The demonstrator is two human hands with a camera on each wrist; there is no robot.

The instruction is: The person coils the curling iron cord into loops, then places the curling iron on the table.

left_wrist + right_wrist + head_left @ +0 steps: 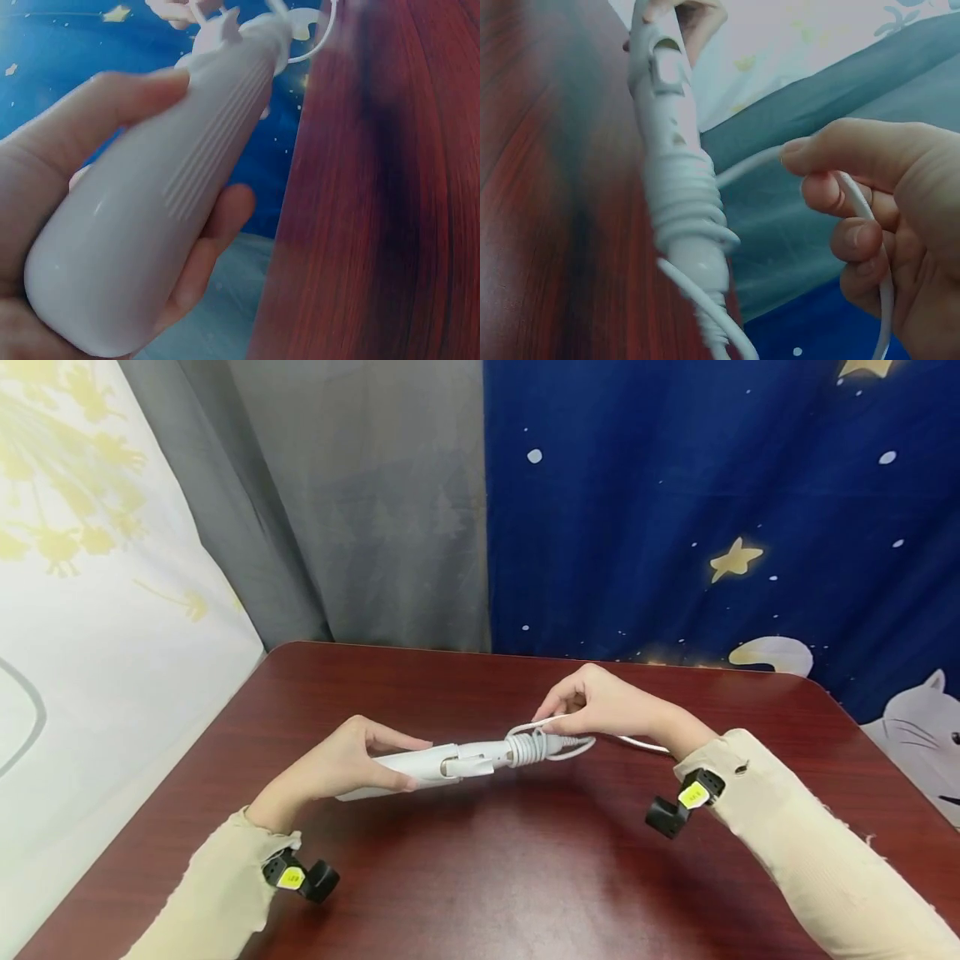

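A white hand-held corded appliance (431, 765), shaped like a hair styling iron, is held up over the table. My left hand (339, 762) grips its wide rounded end, thumb along one side and fingers beneath. Fine grooves run along the body (214, 142) in the left wrist view. Several turns of white power cord (682, 187) wrap the narrow end, near a small lever (667, 71) and the ribbed cord sleeve (711, 319). My right hand (611, 703) pinches a length of this cord between thumb and fingers, beside the coils. More cord hangs down past its palm.
Below both hands lies a dark red wooden table (480, 877). Behind it hang a grey curtain (375, 510) and a blue curtain (637, 527) with stars. A white patterned cloth (97, 652) borders the left side. Each wrist carries a small black camera (667, 817).
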